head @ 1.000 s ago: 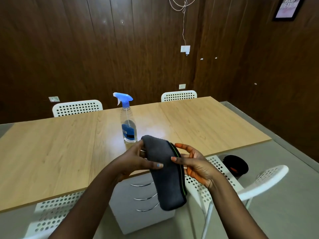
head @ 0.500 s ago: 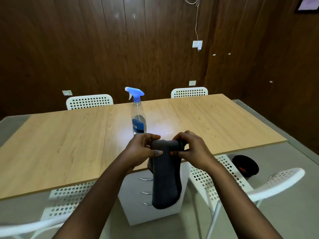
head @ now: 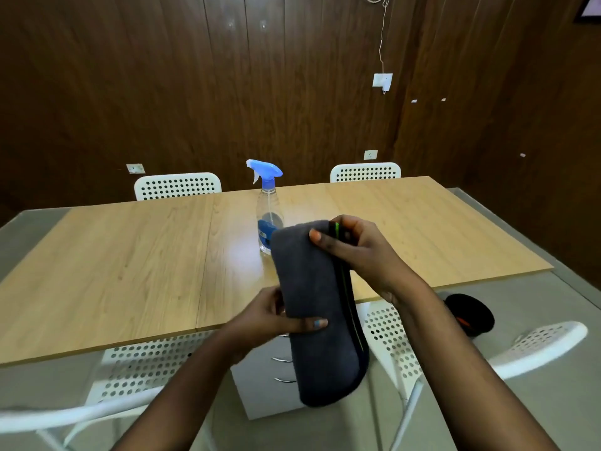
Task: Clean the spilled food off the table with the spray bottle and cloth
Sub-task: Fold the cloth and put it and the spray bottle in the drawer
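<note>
A folded dark grey cloth (head: 317, 307) with a black and green edge hangs in front of me, over the near edge of the wooden table (head: 136, 275). My right hand (head: 359, 252) pinches its top end. My left hand (head: 276, 315) grips its middle from the left, thumb across the front. A clear spray bottle (head: 268, 203) with a blue trigger head stands upright on the table just behind the cloth, its lower part partly hidden. I see no spilled food on the tabletop.
Two white perforated chairs (head: 177, 187) stand at the far side against a dark wood wall. Two more white chairs (head: 536, 346) are at the near side. A white drawer unit (head: 260, 385) sits under the table. A black round object (head: 470, 314) lies on the floor at right.
My left hand has slid down from the cloth's top to its middle. My right hand has lifted the top end slightly, so the cloth hangs longer and straighter.
</note>
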